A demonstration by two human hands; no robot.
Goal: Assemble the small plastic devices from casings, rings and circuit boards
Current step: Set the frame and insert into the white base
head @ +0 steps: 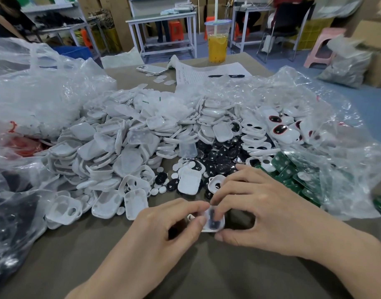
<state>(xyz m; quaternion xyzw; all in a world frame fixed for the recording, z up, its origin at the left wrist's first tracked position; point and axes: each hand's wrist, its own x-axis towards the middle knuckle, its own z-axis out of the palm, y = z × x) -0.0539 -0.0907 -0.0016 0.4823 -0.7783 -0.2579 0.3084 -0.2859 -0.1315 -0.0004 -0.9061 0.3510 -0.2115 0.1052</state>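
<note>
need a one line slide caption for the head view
Left hand and right hand pinch a small white casing at a table heaped with white casings, black discs and green circuit boards.

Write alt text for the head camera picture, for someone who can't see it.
Left hand and right hand pinch a small white casing with a dark part inside over a brown table. Behind lie heaps of white casings, black discs and green circuit boards.

My forearms come in from below and meet in the middle. My left hand pinches a small casing between thumb and forefinger. My right hand grips its other side, thumb underneath, fingers curled over the top.
</note>
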